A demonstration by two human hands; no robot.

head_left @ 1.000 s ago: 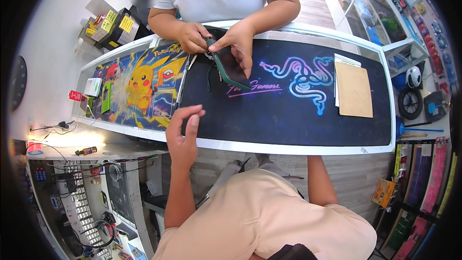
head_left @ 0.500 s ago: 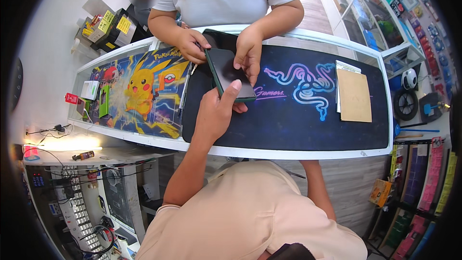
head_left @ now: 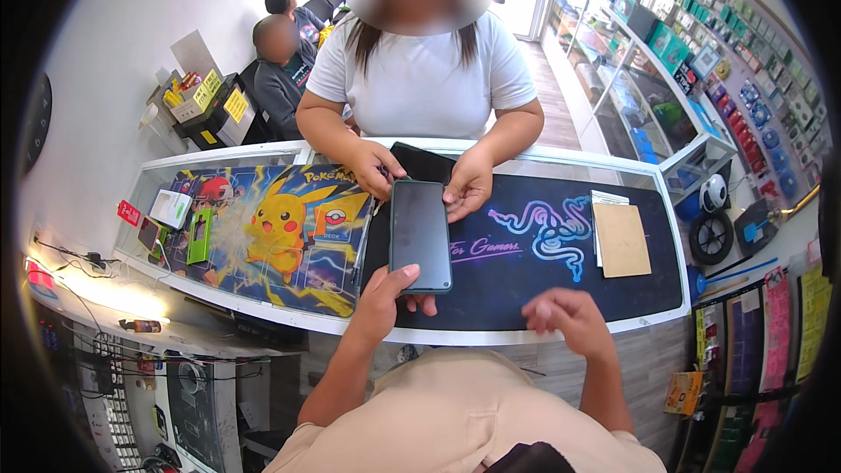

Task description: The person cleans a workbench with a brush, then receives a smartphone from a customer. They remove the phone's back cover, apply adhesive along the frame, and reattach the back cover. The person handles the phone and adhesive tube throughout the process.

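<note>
A smartphone (head_left: 419,236) with a dark screen and dark green case is held above the counter's middle. My left hand (head_left: 382,300) grips its near end, thumb on the front and fingers underneath. Across from me, a person in a white shirt has one hand (head_left: 373,168) at its far left corner and the other hand (head_left: 470,182) at its far right edge. Behind it lies a flat black object (head_left: 420,160), partly covered. Over the counter's near edge, my right hand (head_left: 565,320) is raised with loosely bent fingers and nothing in it.
A black mat (head_left: 491,302) and a yellow cartoon mat (head_left: 298,250) cover the white-framed glass counter (head_left: 526,335). A brown envelope (head_left: 624,241) lies at the right; small boxes (head_left: 200,236) stand at the left. Two other people (head_left: 285,74) sit at the back left.
My right hand has come up from below the counter edge. The phone has turned more upright in view, and the other person's right-side hand has moved to its edge. The view has tilted up.
</note>
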